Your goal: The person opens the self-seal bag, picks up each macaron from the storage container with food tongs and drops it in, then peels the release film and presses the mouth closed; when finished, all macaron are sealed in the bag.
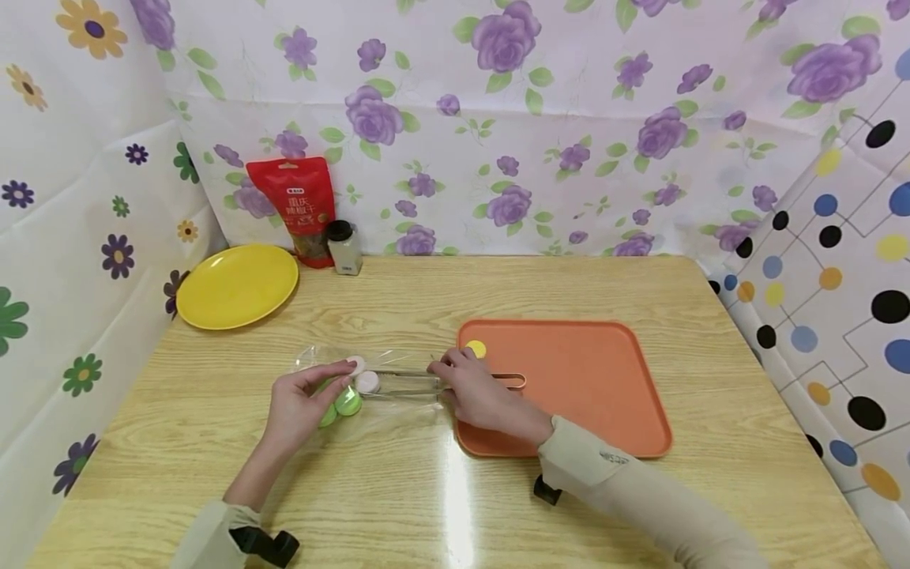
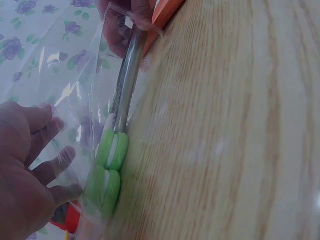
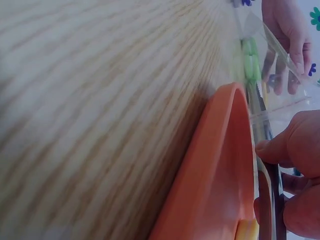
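Observation:
My right hand [image 1: 483, 395] grips metal tongs [image 2: 129, 70] near the middle, their looped end over the tray. The tongs' toothed arms reach into a clear plastic bag [image 1: 415, 359] lying on the table, their tips at a pale pink macaron [image 1: 367, 382]. Another pale macaron [image 1: 357, 364] sits just behind it in the bag. Two green macarons [image 2: 112, 150] lie side by side in the bag's left part. My left hand [image 1: 302, 399] pinches the bag film between thumb and fingers above these macarons. A yellow macaron [image 1: 476, 348] rests at the tray's back left corner.
The orange tray [image 1: 583, 387] lies right of the bag, under my right hand. A yellow plate [image 1: 238, 284] is at the back left. Beside it stand a red snack pouch [image 1: 295, 201] and a black-capped jar [image 1: 346, 251]. Patterned cloth walls surround the wooden table [image 1: 398, 506].

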Demonstrator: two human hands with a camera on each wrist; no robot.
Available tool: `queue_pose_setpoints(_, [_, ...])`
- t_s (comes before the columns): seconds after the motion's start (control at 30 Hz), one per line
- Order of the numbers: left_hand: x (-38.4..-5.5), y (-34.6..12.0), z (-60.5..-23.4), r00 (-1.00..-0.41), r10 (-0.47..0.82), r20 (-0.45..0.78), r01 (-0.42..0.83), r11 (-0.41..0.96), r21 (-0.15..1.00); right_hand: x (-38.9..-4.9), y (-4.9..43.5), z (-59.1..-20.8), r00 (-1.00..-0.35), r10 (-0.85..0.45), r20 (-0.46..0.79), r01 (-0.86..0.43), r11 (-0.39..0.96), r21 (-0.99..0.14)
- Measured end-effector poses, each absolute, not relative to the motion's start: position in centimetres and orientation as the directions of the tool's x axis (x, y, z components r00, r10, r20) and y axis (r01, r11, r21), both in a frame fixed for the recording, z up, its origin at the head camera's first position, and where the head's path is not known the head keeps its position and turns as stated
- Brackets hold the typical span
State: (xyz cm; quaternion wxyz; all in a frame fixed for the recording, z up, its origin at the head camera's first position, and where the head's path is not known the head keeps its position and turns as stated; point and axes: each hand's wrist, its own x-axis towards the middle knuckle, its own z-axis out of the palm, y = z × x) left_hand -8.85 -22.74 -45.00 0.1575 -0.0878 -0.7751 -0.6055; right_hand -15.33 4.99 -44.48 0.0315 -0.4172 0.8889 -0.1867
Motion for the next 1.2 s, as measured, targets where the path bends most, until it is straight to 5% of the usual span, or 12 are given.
queue_pose_setpoints(0.6, [-9.3,-22.5,-45.4,-0.930,-0.060,0.363,0.339,0.246,0.908,-15.1,5.6,-44.5,-0.657,-0.747,0.102,-0.722,0.585,-0.369])
queue_pose_setpoints(1.2, [-9.2,-22.7,-45.4,-0.948,-0.081,0.308,0.280,0.246,0.928,-14.0,14.5,-43.6,-0.677,-0.691,0.256,-0.733,0.598,-0.323])
